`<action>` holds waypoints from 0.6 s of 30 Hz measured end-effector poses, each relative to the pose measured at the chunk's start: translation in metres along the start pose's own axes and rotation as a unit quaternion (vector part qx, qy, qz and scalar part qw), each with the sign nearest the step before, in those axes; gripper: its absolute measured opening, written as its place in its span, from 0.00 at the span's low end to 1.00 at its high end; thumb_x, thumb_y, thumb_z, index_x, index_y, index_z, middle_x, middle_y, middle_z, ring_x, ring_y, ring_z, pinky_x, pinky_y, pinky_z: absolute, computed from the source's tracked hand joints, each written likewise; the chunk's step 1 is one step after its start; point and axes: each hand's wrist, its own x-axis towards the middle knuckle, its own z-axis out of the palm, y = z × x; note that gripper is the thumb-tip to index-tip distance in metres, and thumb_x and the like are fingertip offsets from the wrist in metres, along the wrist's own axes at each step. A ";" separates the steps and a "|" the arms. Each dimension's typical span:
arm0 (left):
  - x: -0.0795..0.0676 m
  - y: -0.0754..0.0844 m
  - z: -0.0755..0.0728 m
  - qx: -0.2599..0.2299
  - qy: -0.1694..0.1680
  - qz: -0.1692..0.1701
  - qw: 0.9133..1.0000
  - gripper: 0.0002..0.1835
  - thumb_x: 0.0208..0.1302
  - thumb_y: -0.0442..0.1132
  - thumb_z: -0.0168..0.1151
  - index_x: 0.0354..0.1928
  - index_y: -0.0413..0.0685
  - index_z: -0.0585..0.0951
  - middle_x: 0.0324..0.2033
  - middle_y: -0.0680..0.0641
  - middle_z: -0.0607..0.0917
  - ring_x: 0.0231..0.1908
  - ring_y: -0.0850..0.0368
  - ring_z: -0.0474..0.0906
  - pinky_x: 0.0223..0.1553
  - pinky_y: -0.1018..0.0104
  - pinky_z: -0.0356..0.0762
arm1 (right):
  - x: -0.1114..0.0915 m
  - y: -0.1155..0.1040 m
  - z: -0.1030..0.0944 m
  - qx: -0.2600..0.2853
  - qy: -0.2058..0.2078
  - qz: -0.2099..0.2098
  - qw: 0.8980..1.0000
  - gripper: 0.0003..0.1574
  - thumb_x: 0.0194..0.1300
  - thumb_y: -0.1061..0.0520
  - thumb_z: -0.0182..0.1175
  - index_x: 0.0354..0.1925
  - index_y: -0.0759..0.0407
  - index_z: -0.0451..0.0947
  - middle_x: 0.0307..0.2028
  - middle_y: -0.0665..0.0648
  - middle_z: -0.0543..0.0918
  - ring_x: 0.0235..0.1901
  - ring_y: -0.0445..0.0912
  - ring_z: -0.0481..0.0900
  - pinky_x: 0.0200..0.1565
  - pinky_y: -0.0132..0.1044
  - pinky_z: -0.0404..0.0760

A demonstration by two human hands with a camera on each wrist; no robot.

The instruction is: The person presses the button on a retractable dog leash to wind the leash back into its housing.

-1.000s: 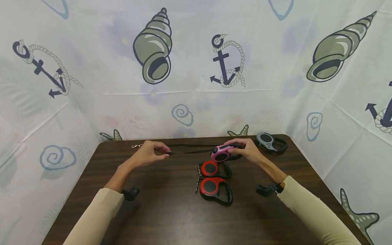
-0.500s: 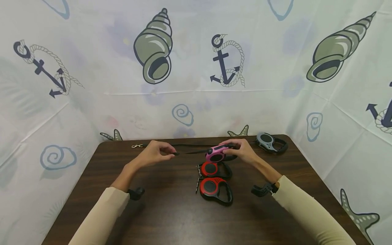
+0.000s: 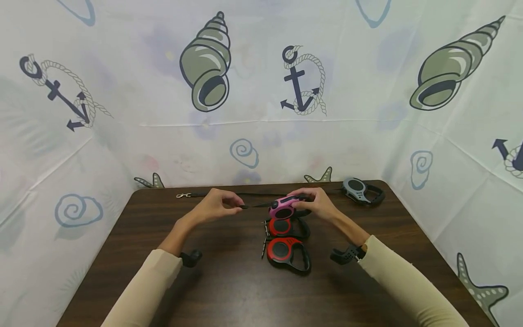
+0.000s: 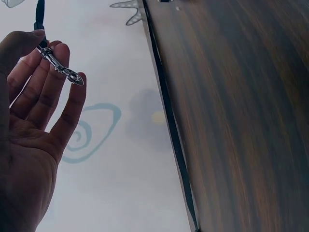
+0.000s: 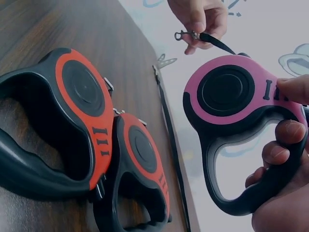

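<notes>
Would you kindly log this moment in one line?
left hand: pinches strap; right hand: holds pink leash; two red leashes: on table

Wooden table [image 3: 245, 295] with three leashes, before a printed white cloth [image 3: 261, 91].
A red-and-black leash [image 3: 281, 249] lay just beside a second red leash [image 3: 280, 226] near the middle, while a grey leash [image 3: 354, 185] sat toward the far right corner. A dark strap [image 4: 172, 123] followed the far edge, a metal clip [image 3: 183, 195] at its left end. Shells [image 3: 206, 63], anchors [image 3: 297, 86] and starfish [image 3: 481, 289] patterned the cloth.
</notes>
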 end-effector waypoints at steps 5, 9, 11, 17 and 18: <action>0.005 0.000 0.006 -0.010 -0.004 0.000 1.000 0.07 0.65 0.29 0.74 0.44 0.42 0.89 0.38 0.48 0.92 0.39 0.57 0.89 0.44 0.58 0.89 | 0.002 0.000 0.006 0.014 -0.007 0.001 1.000 0.22 0.69 0.67 0.65 0.60 0.71 0.82 0.46 0.67 0.89 0.36 0.52 0.88 0.40 0.37 0.87; 0.009 0.001 0.009 -0.014 -0.007 -0.004 1.000 0.07 0.65 0.30 0.74 0.44 0.41 0.89 0.38 0.48 0.92 0.39 0.57 0.89 0.45 0.56 0.89 | 0.003 -0.001 0.008 0.022 -0.007 0.008 1.000 0.23 0.69 0.66 0.66 0.61 0.73 0.81 0.44 0.66 0.90 0.35 0.45 0.88 0.38 0.35 0.86; 0.011 0.002 0.011 -0.014 -0.006 -0.001 1.000 0.07 0.65 0.29 0.74 0.44 0.41 0.90 0.38 0.48 0.92 0.39 0.58 0.89 0.45 0.54 0.89 | 0.004 -0.002 0.009 0.024 -0.005 0.014 1.000 0.24 0.69 0.65 0.66 0.61 0.72 0.81 0.43 0.66 0.90 0.34 0.44 0.87 0.38 0.34 0.85; 0.016 0.005 0.015 -0.011 -0.006 0.008 1.000 0.07 0.65 0.29 0.74 0.44 0.42 0.90 0.39 0.47 0.92 0.39 0.58 0.89 0.45 0.55 0.89 | 0.007 -0.001 0.010 0.022 -0.002 0.024 0.999 0.23 0.68 0.65 0.67 0.61 0.70 0.82 0.44 0.65 0.89 0.36 0.53 0.87 0.39 0.37 0.86; 0.017 0.005 0.016 -0.011 -0.006 0.009 1.000 0.07 0.65 0.29 0.74 0.44 0.42 0.90 0.39 0.47 0.92 0.39 0.58 0.89 0.45 0.57 0.89 | 0.008 0.000 0.010 0.020 -0.003 0.023 1.000 0.23 0.68 0.65 0.67 0.60 0.71 0.82 0.45 0.65 0.89 0.37 0.54 0.87 0.40 0.38 0.87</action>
